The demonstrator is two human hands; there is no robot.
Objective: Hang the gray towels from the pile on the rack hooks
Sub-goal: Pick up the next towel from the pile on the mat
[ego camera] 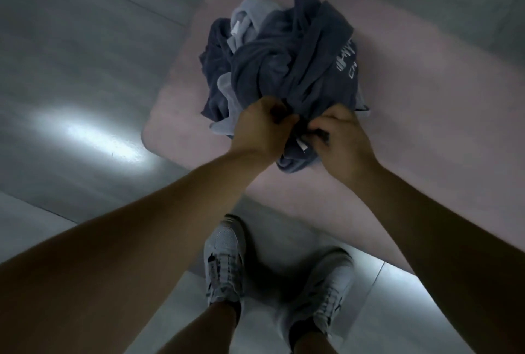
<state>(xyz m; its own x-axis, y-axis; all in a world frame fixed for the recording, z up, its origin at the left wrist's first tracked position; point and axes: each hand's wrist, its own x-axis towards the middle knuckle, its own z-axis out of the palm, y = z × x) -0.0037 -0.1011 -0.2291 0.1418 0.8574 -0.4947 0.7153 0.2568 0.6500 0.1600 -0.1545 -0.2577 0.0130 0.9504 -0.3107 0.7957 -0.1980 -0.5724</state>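
Dark gray terry cloth makes up most of the pile (284, 69) of towels, with a few lighter towels (244, 15) of pale gray tucked in at its far-left and near-left sides. White stitched lettering (347, 58) runs across a dark fold on the pile's right side. Its lower line may begin with "CH", but blur leaves the rest unreadable. A small white tag (301, 145) sticks out of the cloth between the two hands, its print too small to make out. A second white tag (235, 29) shows on a pale towel at the far side.

The towels are crumpled and twisted together in a loose heap on a pink mat (397, 97), which lies on the gray tiled floor (85, 69). The left hand (260, 130) grips the near edge of a dark towel (298, 92), fingers curled round a fold. The right hand (339, 137), just beside it, pinches the same edge between thumb and curled fingers. Two pale shoes (224, 257) stand on the floor at the mat's near edge.
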